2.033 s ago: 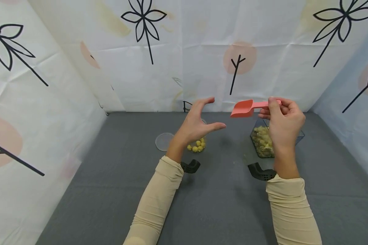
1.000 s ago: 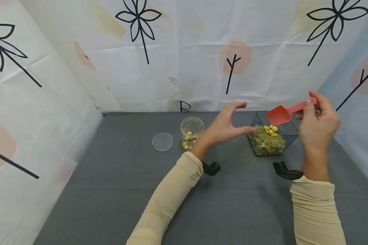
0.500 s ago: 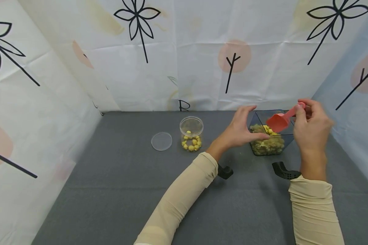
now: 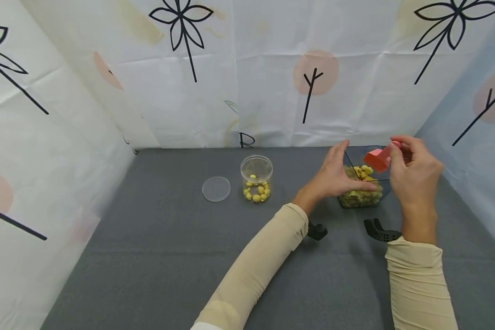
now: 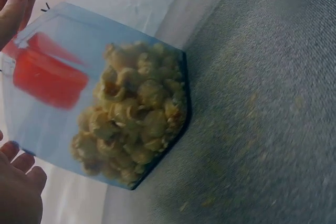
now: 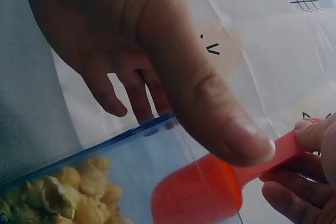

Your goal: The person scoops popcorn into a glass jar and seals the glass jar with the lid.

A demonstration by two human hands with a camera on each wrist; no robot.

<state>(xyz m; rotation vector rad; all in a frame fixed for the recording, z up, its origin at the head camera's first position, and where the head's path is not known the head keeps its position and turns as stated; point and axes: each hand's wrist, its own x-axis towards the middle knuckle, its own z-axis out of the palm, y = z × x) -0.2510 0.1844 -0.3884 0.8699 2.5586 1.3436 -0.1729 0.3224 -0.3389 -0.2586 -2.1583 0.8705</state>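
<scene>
My right hand (image 4: 416, 172) pinches the handle of a red plastic scoop (image 4: 377, 160). The scoop's bowl hangs tilted down inside a clear square container (image 4: 385, 187), above the popcorn (image 5: 136, 108) that fills its lower part. Through the wall in the left wrist view, the bowl shows apart from the popcorn. My left hand (image 4: 336, 176) holds the container at its upper part, thumb on the near side and fingers on the far side. In the right wrist view those fingertips meet the container's wall. The bowl's inside is hard to make out.
Left of the container stands a clear round jar (image 4: 257, 165), uncovered, with some yellow popcorn in its lower part. A round clear lid (image 4: 216, 189) lies flat beside it on the grey tabletop (image 4: 169, 275). Patterned cloth walls (image 4: 264, 101) enclose the table behind and at the sides.
Both hands went right from near the jar to the container. The scoop, level earlier, has tipped down into the container. My left hand has come round the container's upper part.
</scene>
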